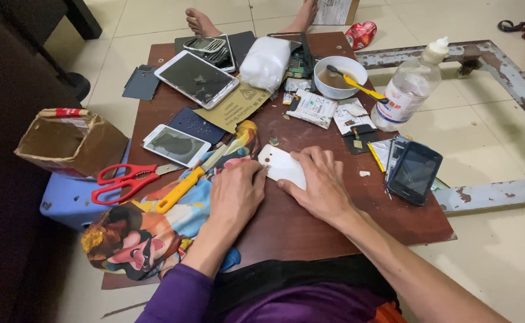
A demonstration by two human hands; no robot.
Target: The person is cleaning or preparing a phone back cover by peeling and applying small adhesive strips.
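One bowl (pixel 340 78), one bottle (pixel 407 90) (scissors (pixel 125 181) too)

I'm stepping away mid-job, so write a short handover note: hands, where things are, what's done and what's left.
Left hand and right hand both press on the white phone back cover, lying face down on the brown board. Yellow-handled tool lies on the printed cloth beside the left hand; red scissors further left. Dark phone at right. Cover looks unopened; opening remains.

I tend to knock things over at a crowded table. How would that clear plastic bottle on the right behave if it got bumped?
The clear bottle stands upright, tall and narrow, so it would probably tip easily. It looks nearly empty, hence likely light. Round-bodied, it might roll toward the board's edge near the dark phone.
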